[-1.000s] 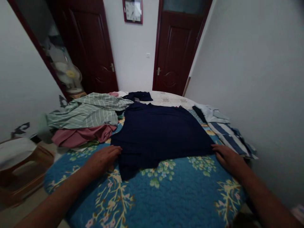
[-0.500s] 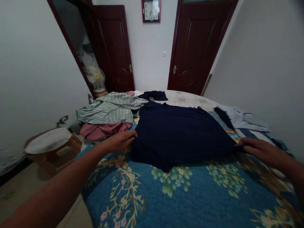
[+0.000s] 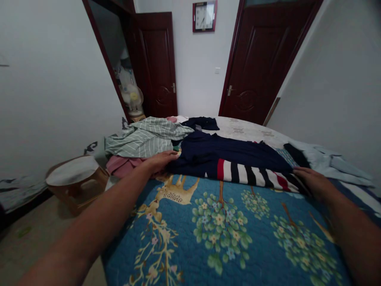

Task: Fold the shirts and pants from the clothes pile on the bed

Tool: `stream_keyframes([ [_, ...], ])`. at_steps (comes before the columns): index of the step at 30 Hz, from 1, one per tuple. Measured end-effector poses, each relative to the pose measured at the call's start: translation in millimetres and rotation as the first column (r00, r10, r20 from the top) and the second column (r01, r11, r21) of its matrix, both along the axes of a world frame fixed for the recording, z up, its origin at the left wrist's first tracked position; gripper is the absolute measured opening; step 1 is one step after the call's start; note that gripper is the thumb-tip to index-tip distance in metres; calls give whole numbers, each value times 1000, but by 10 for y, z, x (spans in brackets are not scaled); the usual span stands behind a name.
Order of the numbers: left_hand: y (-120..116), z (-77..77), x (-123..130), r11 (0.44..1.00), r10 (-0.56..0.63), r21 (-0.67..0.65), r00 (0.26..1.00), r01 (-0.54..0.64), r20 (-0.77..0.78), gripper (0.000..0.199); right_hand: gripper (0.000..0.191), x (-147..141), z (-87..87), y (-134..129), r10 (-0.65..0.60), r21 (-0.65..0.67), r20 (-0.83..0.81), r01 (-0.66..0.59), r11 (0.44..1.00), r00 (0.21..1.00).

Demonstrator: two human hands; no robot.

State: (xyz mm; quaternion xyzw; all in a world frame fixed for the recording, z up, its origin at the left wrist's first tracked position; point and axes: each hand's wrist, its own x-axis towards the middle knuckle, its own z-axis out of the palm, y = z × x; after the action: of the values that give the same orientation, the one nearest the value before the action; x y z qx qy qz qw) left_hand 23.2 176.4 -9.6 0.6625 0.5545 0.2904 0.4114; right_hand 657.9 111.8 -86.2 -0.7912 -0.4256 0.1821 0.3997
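A navy top [image 3: 232, 147] lies across the bed, its near part folded back over itself. Along the folded edge shows a band of white, black and red stripes [image 3: 253, 174]. My left hand [image 3: 162, 161] is at the top's left edge, fingers closed on the fabric. At the opposite end my right hand [image 3: 312, 182] grips the right edge of the top beside the stripes; its fingertips are partly hidden.
A green striped garment [image 3: 145, 139] lies over a pink cloth [image 3: 123, 166] on the left. Light blue clothes [image 3: 327, 161] lie on the right. A flowered blue quilt [image 3: 184, 222] covers the near bed. A stool [image 3: 74, 174] stands left of it.
The near part of the navy top has been folded away from me, bringing the striped band into view and uncovering more quilt. Both hands have moved slightly farther forward with the fabric.
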Motion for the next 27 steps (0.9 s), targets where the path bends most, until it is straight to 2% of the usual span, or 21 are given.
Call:
stream_keyframes([
  [2,-69,-78,-30,999,17,27,1000,-16,-13,61,60,30,-21,-95,17,-15,119,-16,1000,993],
  [4,-90,-182,-21,994,54,93,997,-48,-59,66,64,9,-23,-172,36,-54,245,-23,998,969],
  [8,-34,-405,51,943,141,323,971,-73,-193,54,58,-116,-72,-212,25,-26,482,-14,1000,876],
  [10,-13,-455,56,921,155,385,959,-53,-238,51,53,-145,-104,-209,-7,15,538,-1,1000,843],
  [15,-110,-358,-72,896,210,440,934,-65,-289,52,49,-111,-56,-325,-31,4,553,34,999,833],
  [20,-428,-283,-230,876,194,483,929,-19,-315,52,47,-168,91,-693,-17,-3,509,22,1000,860],
  [22,-599,-314,-303,875,172,485,930,7,-324,53,45,-236,125,-880,1,-1,484,-1,1000,875],
  [24,-770,-374,-401,892,206,452,912,-26,-355,56,41,-313,136,-1052,26,-23,457,-17,1000,889],
  [25,-846,-412,-459,916,205,399,898,-36,-389,56,39,-349,136,-1122,42,-36,448,-29,999,893],
  [27,-963,-495,-588,949,137,316,881,14,-452,54,37,-402,133,-1224,80,-49,437,-65,997,896],
])
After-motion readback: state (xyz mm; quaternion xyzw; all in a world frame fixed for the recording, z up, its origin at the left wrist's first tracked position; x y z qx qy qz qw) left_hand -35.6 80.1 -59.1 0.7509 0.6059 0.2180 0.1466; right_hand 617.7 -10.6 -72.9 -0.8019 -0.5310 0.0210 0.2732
